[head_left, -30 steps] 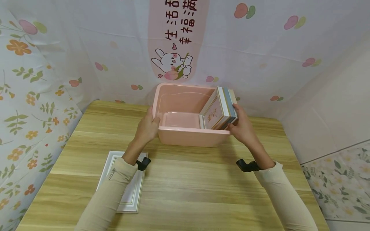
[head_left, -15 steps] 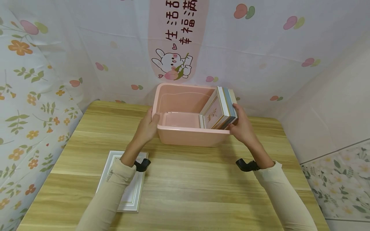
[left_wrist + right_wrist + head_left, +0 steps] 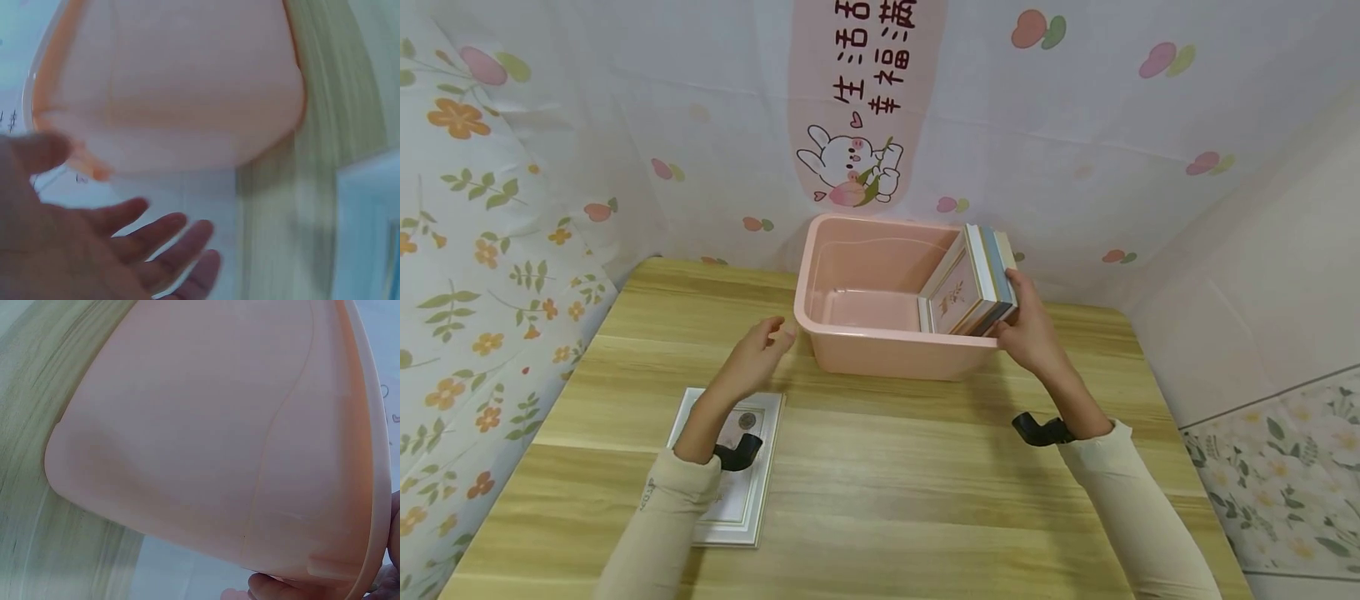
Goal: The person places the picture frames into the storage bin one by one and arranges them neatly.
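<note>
A pink plastic tub (image 3: 880, 354) stands at the back middle of the wooden table (image 3: 880, 483). Several books (image 3: 970, 287) lean on their edges against its right end. My right hand (image 3: 1026, 329) grips the tub's right rim beside the books; the right wrist view shows the tub's outer wall (image 3: 206, 444) close up, with fingertips (image 3: 269, 587) under its rim. My left hand (image 3: 756, 354) hovers just left of the tub with fingers loosely spread, holding nothing. In the left wrist view my left hand (image 3: 125, 250) is open below the tub wall (image 3: 175, 81).
A white framed picture (image 3: 730, 483) lies flat on the table under my left forearm. Floral cloth hangs on the left wall (image 3: 482, 250) and a printed curtain (image 3: 865, 108) behind the tub. The table's right edge meets a pale wall (image 3: 1247, 275).
My left hand has let go of the tub's left rim and drawn back toward me. The right hand, tub and books have stayed in place.
</note>
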A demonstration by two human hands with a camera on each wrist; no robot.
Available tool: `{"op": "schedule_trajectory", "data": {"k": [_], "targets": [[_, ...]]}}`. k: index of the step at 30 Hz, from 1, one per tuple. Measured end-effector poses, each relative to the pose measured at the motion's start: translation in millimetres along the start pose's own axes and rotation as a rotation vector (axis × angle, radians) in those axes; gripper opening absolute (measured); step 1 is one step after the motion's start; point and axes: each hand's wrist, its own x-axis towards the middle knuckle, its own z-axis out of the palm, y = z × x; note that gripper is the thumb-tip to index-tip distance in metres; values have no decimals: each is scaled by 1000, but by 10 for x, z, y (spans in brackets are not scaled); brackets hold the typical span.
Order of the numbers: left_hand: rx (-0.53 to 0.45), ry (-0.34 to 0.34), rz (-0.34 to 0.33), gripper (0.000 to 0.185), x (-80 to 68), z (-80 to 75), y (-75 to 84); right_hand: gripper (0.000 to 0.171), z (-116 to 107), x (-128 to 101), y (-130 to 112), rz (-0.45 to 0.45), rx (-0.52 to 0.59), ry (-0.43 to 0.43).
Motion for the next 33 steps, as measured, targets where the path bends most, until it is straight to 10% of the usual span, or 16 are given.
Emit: {"op": "schedule_trajectory", "data": {"k": [8, 17, 33], "targets": [[74, -85, -31, 62, -157, 2, -261, 80, -10, -44, -123, 20, -52, 2], [294, 9, 21, 57, -355, -115, -471, 76, -19, -122, -324, 10, -14, -3], [597, 10, -190, 49, -547, -224, -620, 75, -25, -114, -347, 0, -37, 7]]}}
